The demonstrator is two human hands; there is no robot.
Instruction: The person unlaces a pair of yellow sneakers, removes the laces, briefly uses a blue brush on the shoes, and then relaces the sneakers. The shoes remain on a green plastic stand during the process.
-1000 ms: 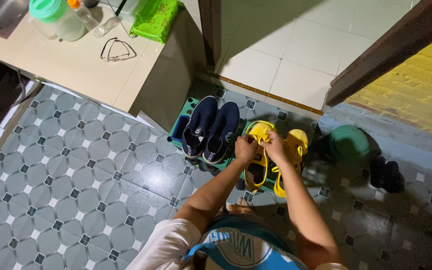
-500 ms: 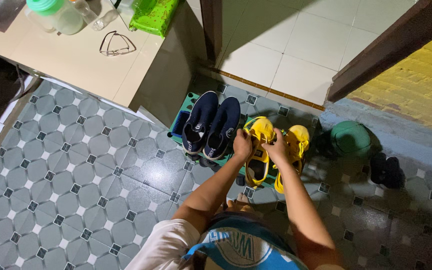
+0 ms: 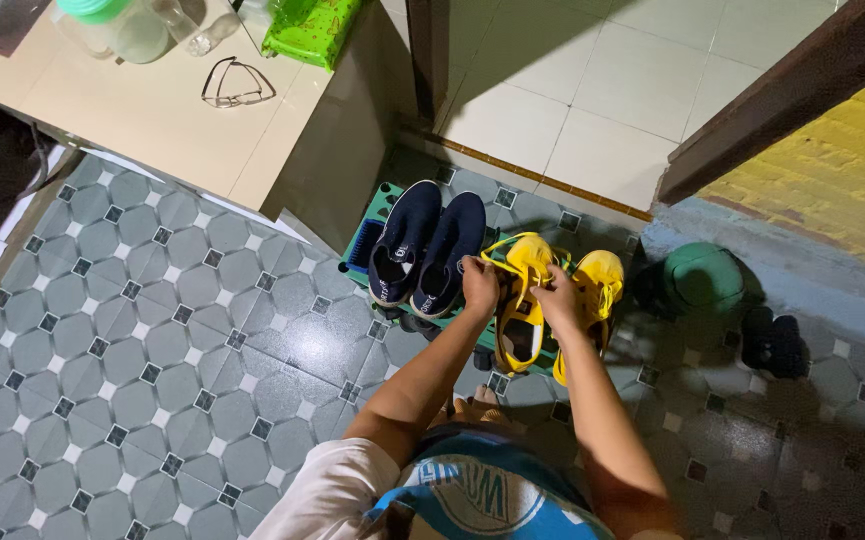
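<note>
Both hands [image 3: 519,288] on yellow shoe [image 3: 524,300].

Both bare arms reach forward and down, close together; left hand [image 3: 479,284] and right hand [image 3: 559,299] curl, fingers pinched, slightly apart

Bare forearms, white short sleeve [image 3: 327,490] — blue-and-white printed shirt front [image 3: 482,495].
</note>
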